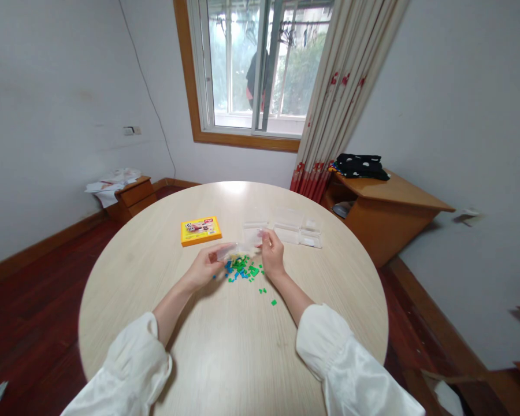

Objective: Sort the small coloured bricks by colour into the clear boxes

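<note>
Over the middle of the table, my left hand (203, 268) is closed on a clear plastic bag (230, 252). My right hand (273, 254) is closed too, pinching clear plastic at its fingertips. Whether both hands hold one and the same bag cannot be made out. Just below the bag lies a loose pile of small building bricks (241, 266), mostly green and blue with some yellowish ones. A few green pieces, among them a green brick (274, 303), are scattered nearer to me by my right wrist.
A yellow box (201, 231) with a printed picture lies beyond my left hand. Past my right hand rests a clear plastic container (288, 232) with compartments. The round wooden table (216, 346) stands near a window; a wooden desk (398, 202) is to the right.
</note>
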The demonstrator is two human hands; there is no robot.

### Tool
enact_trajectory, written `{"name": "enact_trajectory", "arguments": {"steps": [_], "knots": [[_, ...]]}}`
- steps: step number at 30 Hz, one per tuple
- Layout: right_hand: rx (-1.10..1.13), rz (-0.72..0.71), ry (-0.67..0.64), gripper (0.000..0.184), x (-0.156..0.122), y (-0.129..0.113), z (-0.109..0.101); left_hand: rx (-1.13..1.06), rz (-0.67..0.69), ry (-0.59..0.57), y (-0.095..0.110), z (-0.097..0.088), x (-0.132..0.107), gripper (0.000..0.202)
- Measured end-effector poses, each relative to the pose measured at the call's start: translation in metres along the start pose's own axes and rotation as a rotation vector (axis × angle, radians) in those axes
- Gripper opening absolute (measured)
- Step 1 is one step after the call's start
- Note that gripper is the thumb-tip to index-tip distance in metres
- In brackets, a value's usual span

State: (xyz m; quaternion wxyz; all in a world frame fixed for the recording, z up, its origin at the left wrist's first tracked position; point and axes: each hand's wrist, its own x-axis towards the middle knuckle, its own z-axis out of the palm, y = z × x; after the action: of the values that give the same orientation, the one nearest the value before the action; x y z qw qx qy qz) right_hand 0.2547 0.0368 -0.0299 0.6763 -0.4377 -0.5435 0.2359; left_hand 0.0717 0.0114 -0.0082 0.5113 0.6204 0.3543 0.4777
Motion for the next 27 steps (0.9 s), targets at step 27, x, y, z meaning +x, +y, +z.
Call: {"name": "enact_trajectory", "arguments": {"steps": [27], "knots": [[-0.440,-0.469,-0.028,0.019,-0.003,-0.013,-0.001,-0.566,-0.142,0.343,-0.001,0.003,0.008,0.065]]}}
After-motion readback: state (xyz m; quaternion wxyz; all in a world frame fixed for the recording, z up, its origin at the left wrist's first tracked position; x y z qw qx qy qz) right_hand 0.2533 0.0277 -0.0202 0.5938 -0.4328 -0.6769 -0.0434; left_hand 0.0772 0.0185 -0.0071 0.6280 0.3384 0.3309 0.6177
